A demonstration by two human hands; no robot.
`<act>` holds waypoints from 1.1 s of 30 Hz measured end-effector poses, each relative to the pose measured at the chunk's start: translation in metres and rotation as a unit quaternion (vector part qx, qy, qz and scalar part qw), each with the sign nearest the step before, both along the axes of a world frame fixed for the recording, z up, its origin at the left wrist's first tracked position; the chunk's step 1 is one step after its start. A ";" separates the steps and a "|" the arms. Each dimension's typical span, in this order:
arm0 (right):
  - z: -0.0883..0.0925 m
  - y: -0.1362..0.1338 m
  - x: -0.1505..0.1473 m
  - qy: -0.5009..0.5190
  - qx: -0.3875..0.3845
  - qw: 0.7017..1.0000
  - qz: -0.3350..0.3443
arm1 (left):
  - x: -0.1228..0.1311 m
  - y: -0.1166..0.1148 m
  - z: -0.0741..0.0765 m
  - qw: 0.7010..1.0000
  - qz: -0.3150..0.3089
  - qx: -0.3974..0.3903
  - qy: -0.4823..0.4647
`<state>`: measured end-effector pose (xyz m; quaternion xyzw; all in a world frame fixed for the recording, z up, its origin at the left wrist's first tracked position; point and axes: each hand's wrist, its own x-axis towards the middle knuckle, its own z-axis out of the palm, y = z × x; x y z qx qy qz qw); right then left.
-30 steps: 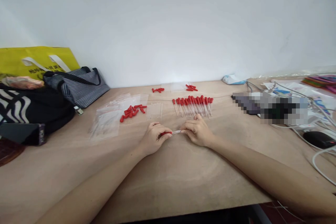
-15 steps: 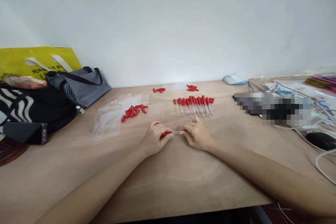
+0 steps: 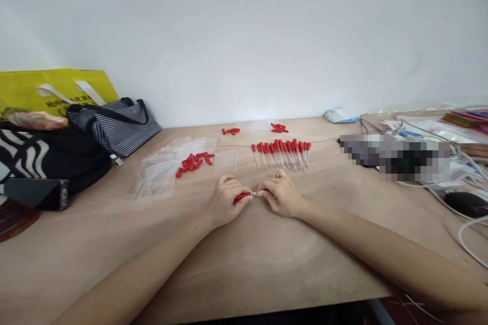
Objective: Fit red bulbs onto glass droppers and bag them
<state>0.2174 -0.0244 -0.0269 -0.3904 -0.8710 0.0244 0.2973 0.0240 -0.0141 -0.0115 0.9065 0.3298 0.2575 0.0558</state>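
My left hand [image 3: 230, 200] is closed round a red rubber bulb [image 3: 242, 196], low over the middle of the table. Fingers pinched, my right hand [image 3: 281, 194] grips a clear glass tube [image 3: 255, 194], whose short bare stretch shows between the hands and meets the bulb. The tube's far end is hidden in the right hand. Beyond the right hand lies a row of finished-looking droppers [image 3: 282, 152], red bulbs on clear tubes. Loose clear tubes [image 3: 225, 161] lie side by side past the left hand, with a pile of loose red bulbs [image 3: 193, 162] to their left.
Clear zip bags [image 3: 154, 175] lie at the left. Further left are a striped bag [image 3: 118, 127], a yellow bag [image 3: 23, 84] and a dark box [image 3: 36, 193]. More red bulbs [image 3: 231, 131] lie near the wall. Cables, papers and a black mouse [image 3: 467, 204] occupy the right.
My right hand has shifted slightly left, closer to the left hand, and less of the tube shows between them. The left hand stays nearly in place.
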 end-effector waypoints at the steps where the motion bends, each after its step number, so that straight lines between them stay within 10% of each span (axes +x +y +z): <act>1: 0.001 0.000 0.000 0.000 -0.004 1.000 -0.001 | 0.000 0.000 0.000 1.000 0.005 -0.004 -0.003; 18: 0.012 0.005 0.019 -0.105 0.074 0.992 0.012 | -0.014 0.012 0.005 0.997 0.018 -0.066 -0.034; 24: 0.006 0.029 0.023 0.064 -0.008 0.987 -0.147 | -0.018 0.015 -0.001 0.987 0.109 -0.081 -0.080; 33: 0.008 0.072 -0.007 0.159 -0.097 0.927 -0.327 | -0.015 0.013 0.004 0.993 0.075 -0.093 -0.009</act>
